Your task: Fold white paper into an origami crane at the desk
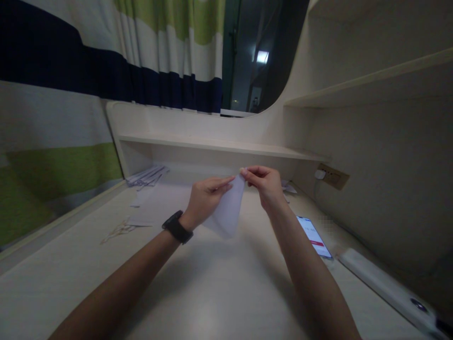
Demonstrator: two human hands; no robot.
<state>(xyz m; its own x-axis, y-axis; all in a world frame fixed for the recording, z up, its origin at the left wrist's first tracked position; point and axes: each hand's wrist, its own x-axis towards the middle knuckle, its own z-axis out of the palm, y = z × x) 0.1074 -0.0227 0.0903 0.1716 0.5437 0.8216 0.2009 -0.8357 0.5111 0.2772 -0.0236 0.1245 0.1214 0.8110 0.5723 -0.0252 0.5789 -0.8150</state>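
Both hands hold one folded sheet of white paper (229, 210) above the pale desk (212, 293). My left hand (205, 198) grips its left edge, fingers pointing right along the upper edge; a black watch (177, 227) sits on that wrist. My right hand (264, 182) pinches the paper's top corner between thumb and fingers. The paper hangs down between the hands, tapering to a blunt lower end just over the desk.
Loose papers (146, 177) lie at the back left under a low shelf (219, 144). A lit phone (314, 236) lies right of my right forearm. A white power strip (385, 285) runs along the right wall, below a wall socket (331, 175). A striped curtain (71, 118) hangs on the left.
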